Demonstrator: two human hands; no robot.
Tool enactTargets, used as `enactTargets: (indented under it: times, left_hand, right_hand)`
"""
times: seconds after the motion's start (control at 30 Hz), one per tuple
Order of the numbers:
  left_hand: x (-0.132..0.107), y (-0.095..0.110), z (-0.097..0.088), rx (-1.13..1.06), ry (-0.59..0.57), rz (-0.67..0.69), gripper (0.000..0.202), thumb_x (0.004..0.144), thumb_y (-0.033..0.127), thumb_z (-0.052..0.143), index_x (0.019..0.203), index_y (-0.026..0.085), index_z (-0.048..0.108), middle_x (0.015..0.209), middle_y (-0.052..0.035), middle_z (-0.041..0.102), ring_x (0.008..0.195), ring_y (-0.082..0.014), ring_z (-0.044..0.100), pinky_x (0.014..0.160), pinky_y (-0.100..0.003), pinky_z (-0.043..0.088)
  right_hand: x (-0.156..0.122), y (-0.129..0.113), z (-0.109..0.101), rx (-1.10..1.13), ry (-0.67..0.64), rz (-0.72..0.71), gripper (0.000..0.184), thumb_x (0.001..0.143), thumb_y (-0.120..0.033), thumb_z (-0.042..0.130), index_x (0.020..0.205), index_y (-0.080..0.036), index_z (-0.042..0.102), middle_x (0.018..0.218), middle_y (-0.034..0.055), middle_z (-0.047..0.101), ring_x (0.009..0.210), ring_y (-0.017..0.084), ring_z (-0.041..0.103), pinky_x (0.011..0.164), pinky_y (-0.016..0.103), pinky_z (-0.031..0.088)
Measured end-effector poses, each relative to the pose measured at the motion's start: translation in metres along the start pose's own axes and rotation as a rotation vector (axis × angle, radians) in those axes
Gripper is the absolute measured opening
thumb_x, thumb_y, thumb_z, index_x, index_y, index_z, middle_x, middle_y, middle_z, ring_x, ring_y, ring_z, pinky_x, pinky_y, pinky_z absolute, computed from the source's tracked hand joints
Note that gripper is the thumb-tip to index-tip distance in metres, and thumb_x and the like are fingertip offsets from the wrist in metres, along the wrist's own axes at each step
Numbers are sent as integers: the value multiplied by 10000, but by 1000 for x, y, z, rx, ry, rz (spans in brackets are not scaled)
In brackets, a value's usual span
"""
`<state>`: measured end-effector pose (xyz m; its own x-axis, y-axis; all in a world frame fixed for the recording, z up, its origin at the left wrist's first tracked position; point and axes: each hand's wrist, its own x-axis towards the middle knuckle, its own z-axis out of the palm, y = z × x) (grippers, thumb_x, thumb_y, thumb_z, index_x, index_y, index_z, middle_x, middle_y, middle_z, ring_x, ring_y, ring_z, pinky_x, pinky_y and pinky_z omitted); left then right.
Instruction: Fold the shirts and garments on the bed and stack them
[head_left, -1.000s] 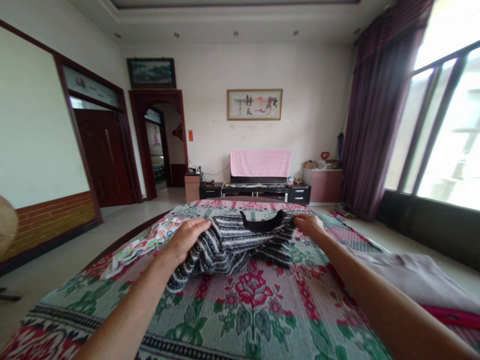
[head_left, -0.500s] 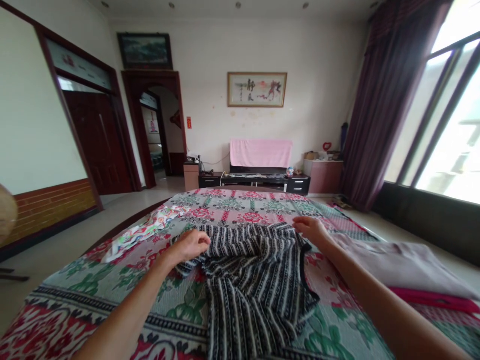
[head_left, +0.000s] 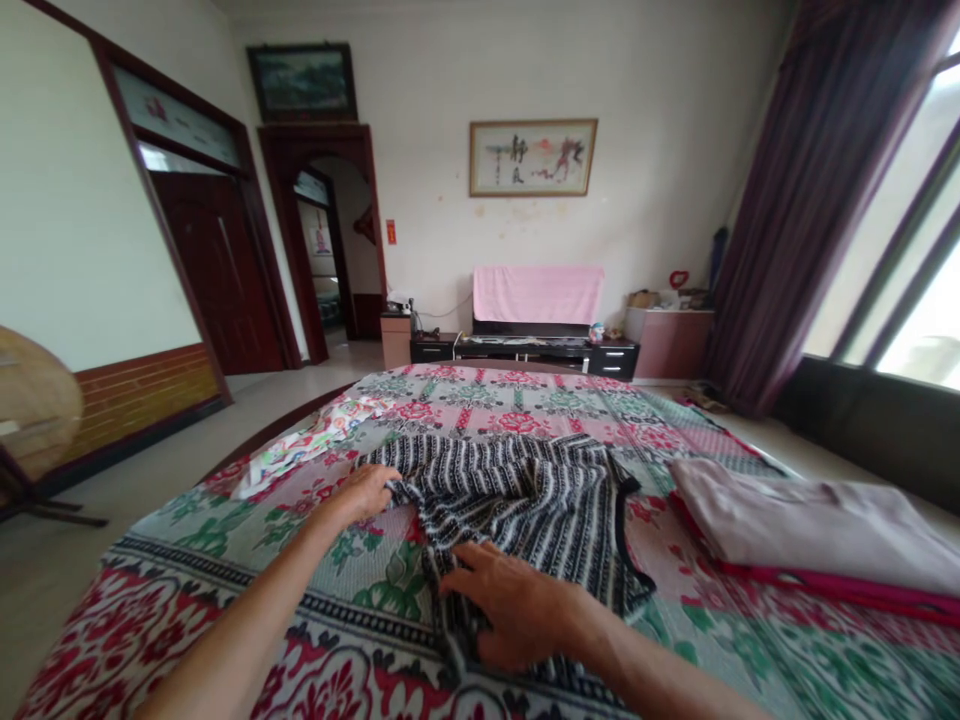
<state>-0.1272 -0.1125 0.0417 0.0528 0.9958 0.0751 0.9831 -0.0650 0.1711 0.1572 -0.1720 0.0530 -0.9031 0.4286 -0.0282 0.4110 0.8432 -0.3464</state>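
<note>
A black-and-white striped knit top (head_left: pixel 547 500) lies rumpled on a flowered cover (head_left: pixel 405 400), its dark-trimmed edge towards the right. My left hand (head_left: pixel 366 493) is at the top's left edge, its fingers bent together on the cloth there. Over the lower part of the garment is my right hand (head_left: pixel 517 605), palm down, with thumb and fingers apart. The right hand hides some of the lower cloth.
Folded clothes, pale mauve (head_left: pixel 810 520) over bright pink, lie on the right. A crumpled white printed cloth (head_left: pixel 315 445) lies at the far left. Beyond stand a low black cabinet (head_left: pixel 615 360) and a screen under a pink cloth (head_left: pixel 536 293).
My right hand has come from the top's far right corner inward and nearer to me, over its lower part. My left hand has shifted slightly left. The view has tilted down a little.
</note>
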Motion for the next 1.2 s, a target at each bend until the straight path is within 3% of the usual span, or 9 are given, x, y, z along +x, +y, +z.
enactTargets:
  times: [0.1,0.27,0.43,0.5,0.67,0.8,0.93,1.07,1.2]
  left_hand:
    - [2,-7,-10,-172,108,-57,437,689,138,456,1058,182,685,987,-45,708,922,-198,641,843,-273,457]
    - [-1,-16,-42,-489,301,-112,365,681,322,531,974,202,713,867,13,710,827,-189,636,778,-264,467]
    - [6,-26,-37,-616,545,-270,387,677,354,538,987,196,708,805,14,690,755,-171,620,689,-228,453]
    - [10,-28,-24,-607,557,-322,403,701,372,523,1022,198,696,688,18,662,662,-170,606,638,-237,451]
    - [15,-31,8,-414,630,-423,386,728,231,456,1043,189,675,731,-36,675,729,-221,626,721,-316,485]
    - [14,-19,22,-192,838,-167,435,684,103,439,1062,162,645,1107,-108,637,1071,-250,561,955,-373,427]
    - [6,13,22,-23,904,88,411,753,134,475,1142,171,602,1271,-120,531,1198,-263,465,1021,-420,365]
    - [-3,45,24,-48,689,404,160,823,254,527,874,196,666,1090,-79,624,1061,-226,543,946,-378,413]
    - [-7,56,34,-143,349,558,218,737,391,648,824,192,660,975,-55,647,909,-189,580,838,-306,465]
  right_hand:
    - [1,14,-10,63,70,22,445,628,-32,461,993,-170,674,1013,74,652,958,190,583,858,278,436]
    - [-26,64,-58,379,183,127,372,563,-59,371,748,-174,673,711,-17,650,670,117,574,627,200,434]
    - [-69,135,-78,420,1081,678,323,652,-225,407,824,-170,675,638,-2,601,615,150,529,539,227,410]
    - [-82,161,-69,248,1259,889,355,674,-235,416,895,-161,684,700,39,629,670,181,554,566,252,413]
    - [-91,192,-39,-26,1029,1215,430,687,-216,477,1063,-133,670,918,139,656,829,264,606,684,333,452]
    - [-74,185,-33,-189,977,1031,455,711,-183,454,1134,-151,619,1134,140,603,993,279,577,831,374,454]
    - [-62,178,-31,-310,925,846,464,713,-152,444,1149,-189,598,1235,89,566,1104,284,518,929,425,414]
    - [-62,184,-21,-337,799,759,501,741,-138,415,1214,-210,564,1337,72,502,1212,293,429,928,478,411]
    - [-65,192,-6,-305,690,734,527,799,-128,345,1293,-221,504,1401,48,447,1267,303,363,923,522,401]
